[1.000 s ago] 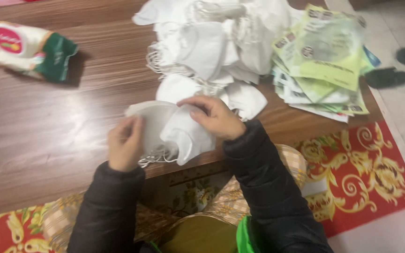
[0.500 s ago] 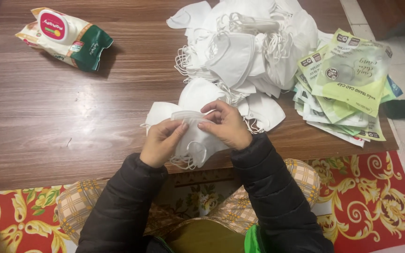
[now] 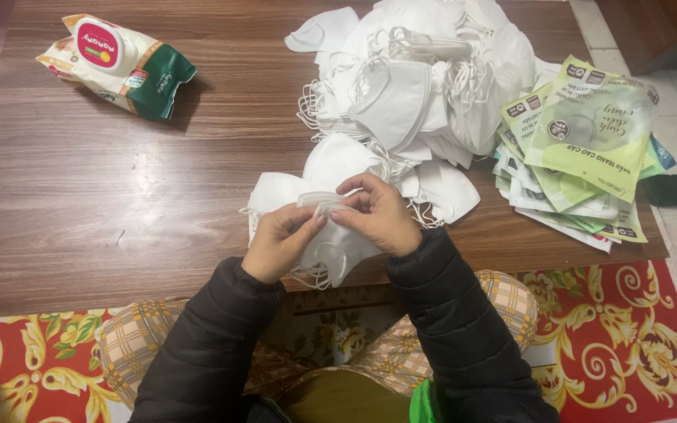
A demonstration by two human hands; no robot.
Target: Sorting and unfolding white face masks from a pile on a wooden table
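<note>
My left hand (image 3: 280, 241) and my right hand (image 3: 381, 213) meet at the near edge of the wooden table (image 3: 119, 204). Together they pinch a small clear plastic clip (image 3: 324, 202) and a white face mask (image 3: 331, 247) whose ear loops dangle below the fingers. A few more white masks (image 3: 276, 192) lie flat right under my hands. Behind them rises a big heap of white masks (image 3: 425, 78) with tangled loops.
A stack of green and white flat plastic bags (image 3: 589, 141) lies at the table's right end. A soft pack of wet wipes (image 3: 115, 63) lies at the far left. A red patterned rug (image 3: 613, 337) covers the floor. A dark slipper (image 3: 671, 190) lies on the tiles at right.
My hands have come closer together on the mask and now pinch the clear clip between them. The camera view has shifted, so the table's contents sit further right in view.
</note>
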